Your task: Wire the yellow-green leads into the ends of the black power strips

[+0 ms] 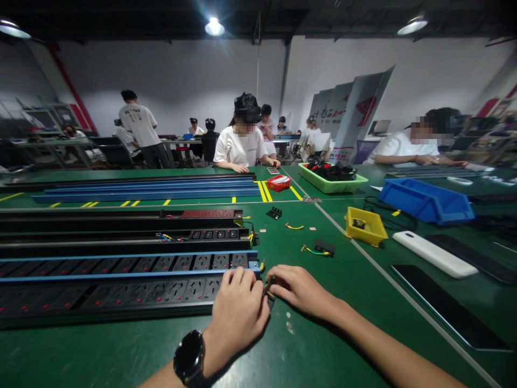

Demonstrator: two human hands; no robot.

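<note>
My left hand (241,304), with a black watch at its wrist, is closed over the right end of the nearest black power strip (177,291). Just off that end, my right hand (297,285) pinches a small dark end piece (270,293); fingers hide most of it. Behind the nearest strip lies a blue-edged power strip (153,264) with a yellow-green wire (262,264) at its end. A black end cap (325,247) with a green-yellow wire rests on the table farther back.
Two more black strips (121,240) and blue rails (161,187) lie behind. Right of them are a yellow bin (365,226), a blue bin (428,202), a green tray (331,183), a white power bank (434,253) and a phone (448,307). A person (242,143) sits opposite.
</note>
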